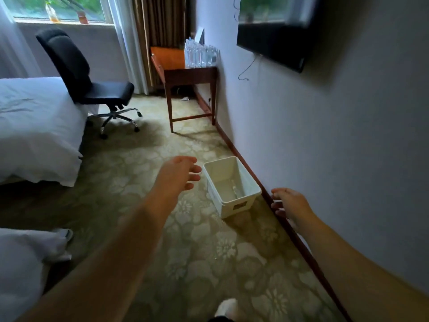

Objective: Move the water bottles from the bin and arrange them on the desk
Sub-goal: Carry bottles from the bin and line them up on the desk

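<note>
While both arms reach forward, left hand (180, 173) over bin (232, 202), fingers loose

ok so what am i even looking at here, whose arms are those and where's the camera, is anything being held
This is one picture from a wide-angle camera worn on a person's head, looking forward and down, so the two bare arms reaching in from the bottom are that person's own. There is no robot.

The left hand and the right hand are both stretched forward with relaxed fingers, and neither holds anything.

Between them, on the patterned carpet by the wall, stands a white bin. It looks nearly empty; something pale lies at its bottom, perhaps one bottle, but it is too blurred to tell.

Further off, against the wall, is a wooden desk with a cluster of clear water bottles standing on it. A black chair, a white bed and a wall-mounted screen fill the rest of the room.
</note>
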